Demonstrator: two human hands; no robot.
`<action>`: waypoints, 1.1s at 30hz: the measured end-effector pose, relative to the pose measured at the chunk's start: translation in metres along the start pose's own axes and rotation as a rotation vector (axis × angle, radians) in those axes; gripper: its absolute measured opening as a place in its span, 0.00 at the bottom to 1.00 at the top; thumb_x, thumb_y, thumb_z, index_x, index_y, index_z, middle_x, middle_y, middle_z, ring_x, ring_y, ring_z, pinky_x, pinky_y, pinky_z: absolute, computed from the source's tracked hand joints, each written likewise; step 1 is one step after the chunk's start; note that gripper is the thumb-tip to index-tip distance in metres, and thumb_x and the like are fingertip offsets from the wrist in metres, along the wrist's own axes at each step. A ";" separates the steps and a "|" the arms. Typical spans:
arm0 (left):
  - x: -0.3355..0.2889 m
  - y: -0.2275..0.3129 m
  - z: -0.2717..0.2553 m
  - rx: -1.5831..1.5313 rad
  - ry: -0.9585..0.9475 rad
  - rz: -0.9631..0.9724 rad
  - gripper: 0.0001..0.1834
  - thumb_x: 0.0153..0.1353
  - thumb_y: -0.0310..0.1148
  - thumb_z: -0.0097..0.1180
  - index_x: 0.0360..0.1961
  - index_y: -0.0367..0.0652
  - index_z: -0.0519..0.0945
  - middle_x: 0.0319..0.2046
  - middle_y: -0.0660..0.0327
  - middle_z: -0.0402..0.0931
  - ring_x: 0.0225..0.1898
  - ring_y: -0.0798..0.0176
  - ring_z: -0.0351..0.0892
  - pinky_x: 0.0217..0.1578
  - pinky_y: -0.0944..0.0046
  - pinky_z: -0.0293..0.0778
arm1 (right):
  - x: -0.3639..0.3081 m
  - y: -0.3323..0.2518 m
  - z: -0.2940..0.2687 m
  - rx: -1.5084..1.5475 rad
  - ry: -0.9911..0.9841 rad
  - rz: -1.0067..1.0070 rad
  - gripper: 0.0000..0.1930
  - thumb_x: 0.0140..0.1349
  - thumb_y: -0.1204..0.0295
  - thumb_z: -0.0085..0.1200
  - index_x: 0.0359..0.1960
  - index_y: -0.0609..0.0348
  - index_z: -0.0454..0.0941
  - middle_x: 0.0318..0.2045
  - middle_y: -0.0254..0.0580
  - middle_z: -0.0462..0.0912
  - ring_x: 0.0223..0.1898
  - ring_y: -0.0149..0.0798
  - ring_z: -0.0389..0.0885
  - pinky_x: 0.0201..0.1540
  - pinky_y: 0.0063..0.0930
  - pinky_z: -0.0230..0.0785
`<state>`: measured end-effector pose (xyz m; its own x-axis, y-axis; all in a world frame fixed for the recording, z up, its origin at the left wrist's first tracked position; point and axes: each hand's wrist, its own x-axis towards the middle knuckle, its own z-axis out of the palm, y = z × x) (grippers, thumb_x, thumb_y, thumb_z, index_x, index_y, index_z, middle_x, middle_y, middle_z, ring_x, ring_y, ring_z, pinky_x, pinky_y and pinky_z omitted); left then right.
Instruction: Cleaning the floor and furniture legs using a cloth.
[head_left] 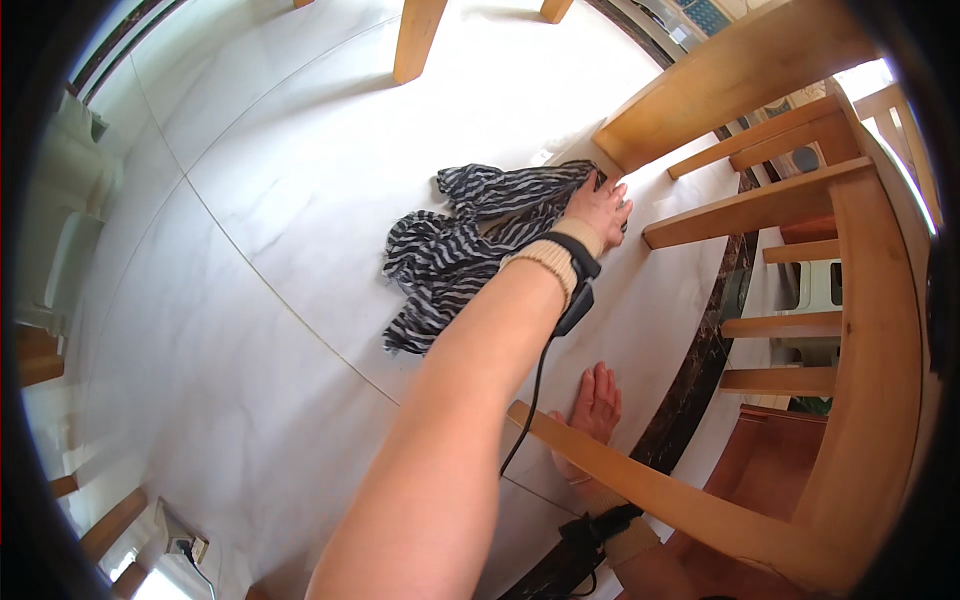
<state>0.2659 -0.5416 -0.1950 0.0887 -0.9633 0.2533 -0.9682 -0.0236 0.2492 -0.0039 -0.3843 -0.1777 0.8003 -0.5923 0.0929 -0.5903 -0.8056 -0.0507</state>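
A crumpled black-and-white striped cloth [450, 240] lies on the white floor. My left hand [600, 212] presses down on its right end, fingers spread, near the foot of a thick wooden leg. The fingertips partly cover the cloth's edge; what lies beneath the palm is hidden. My right hand [597, 400] rests flat on the floor nearer to me, its fingers straight and holding nothing. A wooden bar crosses in front of the right wrist. Each wrist has a beige cuff and a black strapped device; a dark cable hangs from the left one.
Wooden chair rails [760, 210] and a thick wooden leg [720, 80] rise at the right. A low wooden bar [650, 490] spans the lower right. Another wooden leg [417, 40] stands at the far side. A dark border strip [700, 370] edges the pale tiles.
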 end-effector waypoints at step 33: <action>-0.391 0.011 -0.199 -0.060 -0.015 -0.385 0.35 0.42 0.31 0.64 0.54 0.33 0.66 0.53 0.49 0.62 0.56 0.45 0.60 0.55 0.50 0.56 | 0.006 0.000 -0.011 -0.137 0.059 -0.037 0.36 0.55 0.62 0.53 0.63 0.65 0.55 0.64 0.52 0.57 0.66 0.52 0.53 0.66 0.47 0.44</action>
<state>0.2669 -0.1122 -0.1052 0.4393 -0.8907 0.1165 -0.8490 -0.3693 0.3779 -0.0004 -0.3873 -0.1657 0.8168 -0.5570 0.1503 -0.5723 -0.8152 0.0892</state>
